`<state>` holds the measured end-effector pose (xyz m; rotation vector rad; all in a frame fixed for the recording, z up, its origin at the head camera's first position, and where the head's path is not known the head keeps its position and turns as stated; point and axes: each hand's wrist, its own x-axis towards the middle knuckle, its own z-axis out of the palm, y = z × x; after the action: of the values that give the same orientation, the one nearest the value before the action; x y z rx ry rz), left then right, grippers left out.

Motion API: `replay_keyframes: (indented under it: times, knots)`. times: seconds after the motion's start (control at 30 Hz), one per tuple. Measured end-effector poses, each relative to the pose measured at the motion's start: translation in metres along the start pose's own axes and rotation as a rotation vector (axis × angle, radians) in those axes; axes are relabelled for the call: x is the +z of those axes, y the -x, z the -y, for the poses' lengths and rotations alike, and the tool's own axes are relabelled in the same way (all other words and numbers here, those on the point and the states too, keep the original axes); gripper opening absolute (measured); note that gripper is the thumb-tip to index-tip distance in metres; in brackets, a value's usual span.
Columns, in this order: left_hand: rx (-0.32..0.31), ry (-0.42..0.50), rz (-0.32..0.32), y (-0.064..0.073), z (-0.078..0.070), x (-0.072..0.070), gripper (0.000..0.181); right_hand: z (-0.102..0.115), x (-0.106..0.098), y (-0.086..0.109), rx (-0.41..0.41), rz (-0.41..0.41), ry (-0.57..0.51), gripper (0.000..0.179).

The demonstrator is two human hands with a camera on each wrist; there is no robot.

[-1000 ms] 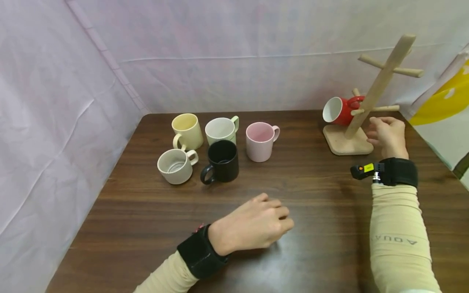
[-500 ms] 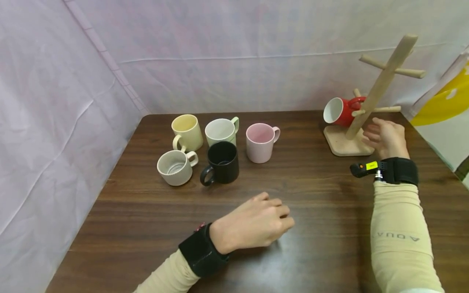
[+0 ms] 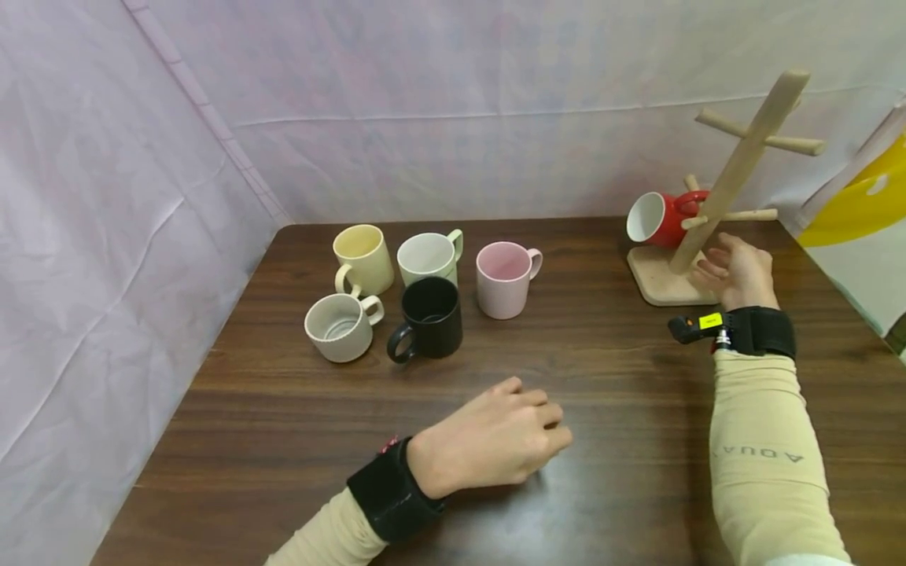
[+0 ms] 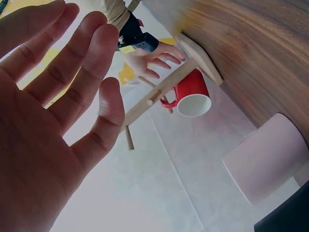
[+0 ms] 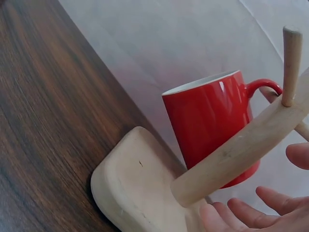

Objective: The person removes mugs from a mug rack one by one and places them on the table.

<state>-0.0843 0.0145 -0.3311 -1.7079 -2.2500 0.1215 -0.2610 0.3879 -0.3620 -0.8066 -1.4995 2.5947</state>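
Observation:
A red mug (image 3: 671, 222) with a white inside hangs by its handle on a lower peg of the wooden mug tree (image 3: 742, 169) at the back right, tilted on its side. My right hand (image 3: 746, 275) is beside the lower post, fingers spread and holding nothing; in the right wrist view its fingertips (image 5: 273, 199) come near the post's foot and the red mug (image 5: 207, 116). Above the front middle of the table my left hand (image 3: 491, 436) holds nothing, its fingers loosely bent. In the left wrist view, that hand's palm (image 4: 34, 130) is bare.
Upright on the left half of the table (image 3: 283, 424) stand a yellow mug (image 3: 371, 263), a pale green mug (image 3: 425, 255), a pink mug (image 3: 502, 287), a black mug (image 3: 439, 326) and a low grey-white cup (image 3: 340, 338). White cloth (image 3: 453, 157) hangs behind.
My right hand has opened its fingers more and shifted slightly left and down beside the post. The left hand stays nearly in place, and the red mug still hangs on its peg.

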Motion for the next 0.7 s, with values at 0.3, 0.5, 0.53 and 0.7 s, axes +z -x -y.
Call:
replay_keyframes:
  times: [0.3,0.5,0.53,0.7]
  knots:
    - [-0.005,0.024,0.013,0.001,-0.001,0.002,0.016,0.000,0.005,-0.001,0.069,0.026,-0.076,0.063]
    - [-0.015,0.022,0.021,0.000,0.001,0.002,0.016,0.001,0.005,-0.006,0.054,0.050,-0.085,0.037]
    - [-0.016,0.018,0.022,0.000,0.001,0.002,0.016,0.001,0.005,-0.007,0.056,0.056,-0.098,0.035]
    - [-0.017,0.010,0.028,0.000,0.001,0.003,0.015,0.004,0.005,-0.013,0.049,0.076,-0.134,0.026]
